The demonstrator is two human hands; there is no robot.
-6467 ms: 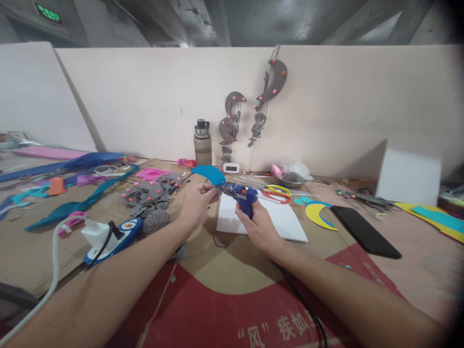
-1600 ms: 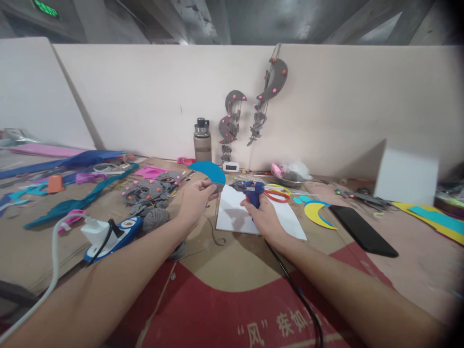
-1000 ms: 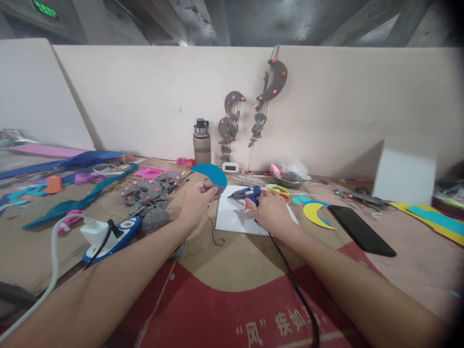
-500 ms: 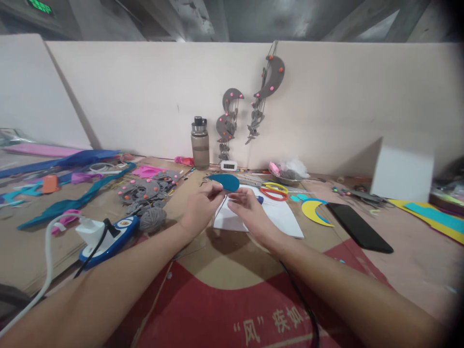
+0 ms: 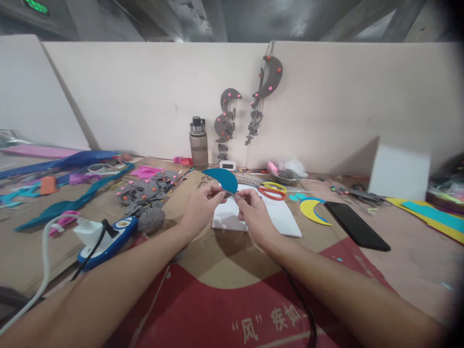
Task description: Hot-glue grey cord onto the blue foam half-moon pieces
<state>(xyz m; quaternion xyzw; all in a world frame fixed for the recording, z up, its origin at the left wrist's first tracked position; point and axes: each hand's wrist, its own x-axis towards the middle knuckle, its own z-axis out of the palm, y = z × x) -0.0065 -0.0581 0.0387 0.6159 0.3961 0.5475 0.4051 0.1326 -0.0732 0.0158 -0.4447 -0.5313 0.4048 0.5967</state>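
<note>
A teal felt crescent [image 5: 222,178] is held up above the white paper, its rounded side turned upward. My left hand [image 5: 205,205] pinches its lower edge between thumb and fingers. Close by on the right, my right hand [image 5: 253,212] is closed in a pinch at the felt's lower right tip; a thin needle-like line shows between the fingertips, too small to make out. Below both hands lies a stack of white paper [image 5: 279,220]. Scissors with red and yellow handles [image 5: 272,193] rest at its far edge.
To the right are a yellow and blue felt crescent [image 5: 312,212] and a black phone [image 5: 357,224]. On the left sit a blue power strip [image 5: 105,251], grey yarn [image 5: 151,220] and grey felt pieces with pompoms [image 5: 143,191]. A water bottle [image 5: 199,150] stands behind.
The teal felt has tilted, showing more of its curved face. My right hand's fingers have closed into a pinch at its lower tip.
</note>
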